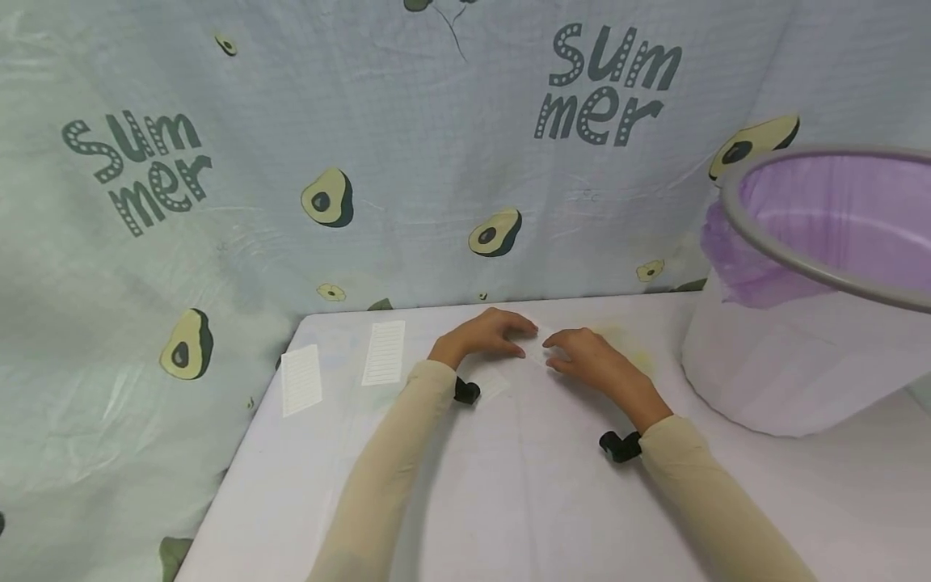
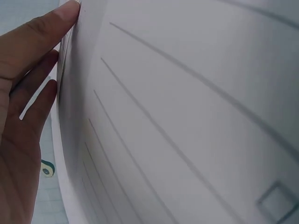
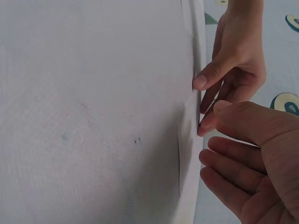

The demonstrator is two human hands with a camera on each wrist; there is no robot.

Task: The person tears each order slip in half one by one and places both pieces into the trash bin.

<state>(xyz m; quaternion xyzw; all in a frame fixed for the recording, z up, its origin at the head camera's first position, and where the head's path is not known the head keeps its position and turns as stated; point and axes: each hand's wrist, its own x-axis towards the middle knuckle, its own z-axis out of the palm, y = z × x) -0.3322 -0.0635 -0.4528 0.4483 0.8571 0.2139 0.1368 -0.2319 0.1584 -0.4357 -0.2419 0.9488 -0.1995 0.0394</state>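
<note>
A thin white sheet of paper (image 1: pixel 541 344) lies on the table between the two hands. At its left end, my left hand (image 1: pixel 490 333) touches it with thumb and fingertips spread apart. Facing it from the right is my right hand (image 1: pixel 589 356), fingers loosely bent and thumb apart, fingertips right by the sheet's edge. The right wrist view shows the sheet (image 3: pixel 186 147) nearly edge-on, beside both hands. Under the left wrist lies a lined sheet of paper (image 1: pixel 494 382); its ruled lines and a small printed box fill the left wrist view.
Two lined sheets, one paper (image 1: pixel 301 380) at the left edge and another paper (image 1: pixel 384 352) beside it, lie on the white table (image 1: pixel 480 501). A large white bin (image 1: pixel 771 364) with a purple liner stands at right. Behind hangs an avocado-print cloth (image 1: pixel 407 162).
</note>
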